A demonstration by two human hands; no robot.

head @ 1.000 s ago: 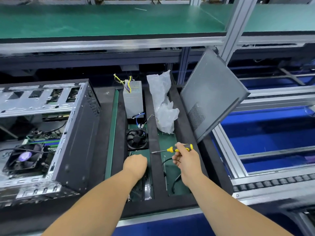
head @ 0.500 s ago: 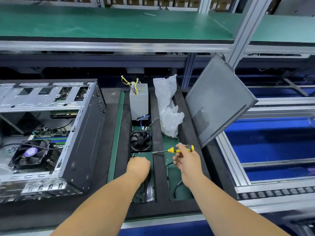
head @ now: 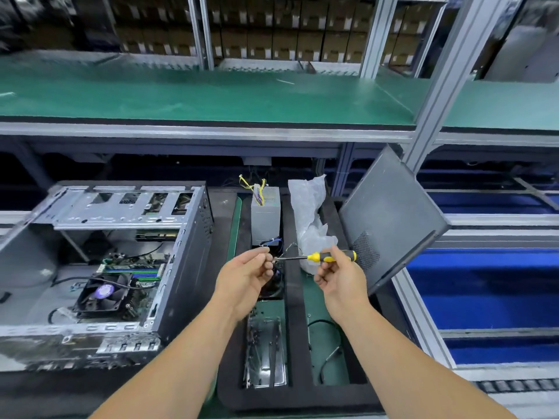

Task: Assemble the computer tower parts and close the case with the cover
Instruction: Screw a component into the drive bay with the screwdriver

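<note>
The open computer case [head: 184,267] lies on its side at the left, with the motherboard and a CPU fan [head: 102,293] inside. My right hand [head: 340,279] grips a yellow and black screwdriver [head: 323,257] held level, tip pointing left. My left hand [head: 246,276] is raised in front of it and pinches something small, probably a screw, at the screwdriver's tip. The grey side cover [head: 390,219] leans tilted against the tray's right edge. A grey power supply [head: 265,217] with coloured wires stands at the tray's back.
A black foam tray [head: 298,343] holds a clear box of screws [head: 264,352], loose cables [head: 329,349] and a crumpled plastic bag [head: 308,219]. A loose fan is mostly hidden behind my left hand. A green shelf [head: 211,95] runs overhead. Blue bins [head: 484,294] lie to the right.
My left hand has lifted out of the screw box and come up to the screwdriver's tip. My right hand has raised the screwdriver a little. The view has tilted upward.
</note>
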